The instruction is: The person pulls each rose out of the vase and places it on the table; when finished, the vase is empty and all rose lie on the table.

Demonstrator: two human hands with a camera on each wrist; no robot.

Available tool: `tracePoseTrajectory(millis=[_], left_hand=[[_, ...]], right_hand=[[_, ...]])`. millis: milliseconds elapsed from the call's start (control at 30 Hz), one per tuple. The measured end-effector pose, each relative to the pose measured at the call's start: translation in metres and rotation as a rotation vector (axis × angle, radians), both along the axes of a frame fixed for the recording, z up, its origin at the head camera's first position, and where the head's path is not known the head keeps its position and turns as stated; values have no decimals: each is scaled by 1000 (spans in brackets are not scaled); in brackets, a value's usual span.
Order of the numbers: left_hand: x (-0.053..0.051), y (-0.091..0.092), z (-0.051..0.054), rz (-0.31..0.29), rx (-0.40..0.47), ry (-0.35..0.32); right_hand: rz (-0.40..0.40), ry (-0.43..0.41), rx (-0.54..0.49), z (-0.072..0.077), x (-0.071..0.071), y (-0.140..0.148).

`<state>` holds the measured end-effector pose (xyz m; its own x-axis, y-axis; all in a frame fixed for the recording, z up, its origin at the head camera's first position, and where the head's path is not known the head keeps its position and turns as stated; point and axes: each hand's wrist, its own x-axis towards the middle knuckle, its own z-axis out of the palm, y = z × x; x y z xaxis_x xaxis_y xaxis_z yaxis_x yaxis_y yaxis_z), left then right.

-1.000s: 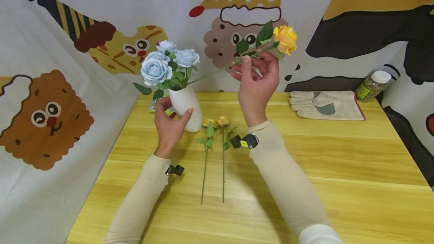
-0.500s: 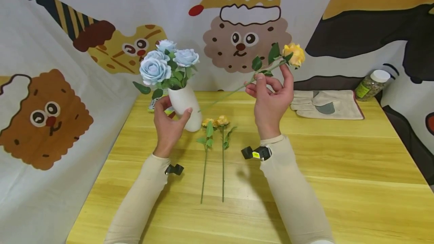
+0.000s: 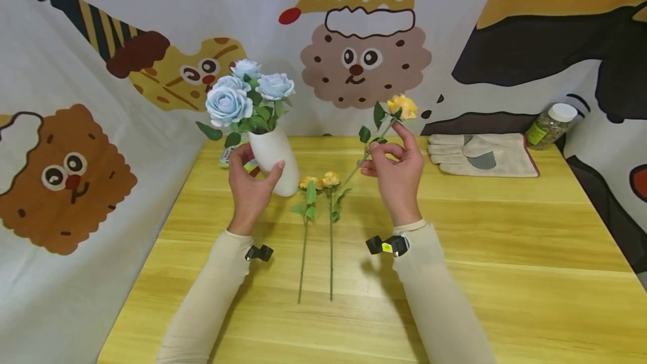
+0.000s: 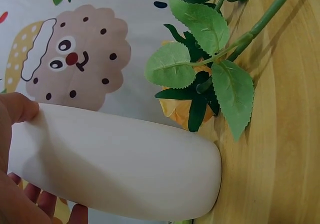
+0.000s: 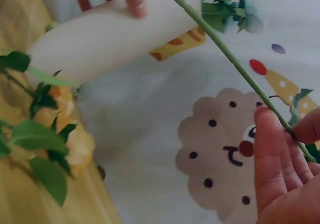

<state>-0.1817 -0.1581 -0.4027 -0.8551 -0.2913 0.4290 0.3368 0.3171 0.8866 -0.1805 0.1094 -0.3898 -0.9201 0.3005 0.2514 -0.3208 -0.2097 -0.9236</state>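
Observation:
My left hand [image 3: 250, 190] grips a white vase [image 3: 277, 162], thumb on one side and fingers round the other. Light blue roses [image 3: 229, 104] with green leaves stand in its mouth. To the right, my right hand [image 3: 400, 176] pinches the stem of a yellow rose [image 3: 402, 107] between thumb and fingers, its bloom up and its stem slanting down to the left. In the right wrist view the bare green stem [image 5: 225, 53] crosses in front of the vase. Two more yellow roses [image 3: 331, 180] lie on the table between the hands, stems toward me.
A folded pair of work gloves [image 3: 482, 156] lies at the back right of the wooden table [image 3: 455, 285]. Beside it a jar with a white lid [image 3: 551, 125] leans by the curtain. Partly hidden behind the vase is a small package [image 3: 226, 156]. A printed curtain [image 3: 278, 32] hangs behind.
The yellow rose's stem has come away from the vase mouth. My right hand first moved right and down with it, then back slightly left and lower. My left hand and the vase stay put.

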Motion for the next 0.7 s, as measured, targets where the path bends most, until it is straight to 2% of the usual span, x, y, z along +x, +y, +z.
tracePoseTrajectory(millis=[300,533,700], left_hand=[[-3,-3,-6,-4,9,-10],[-4,-3,-8,-8,6,9],[-4,-3,-8,-8,1,9]], right_hand=[[191,-226,192,-27,0,7],[283,-348,365,-53,-1,13],[348,-417,432,-69,-3,17]])
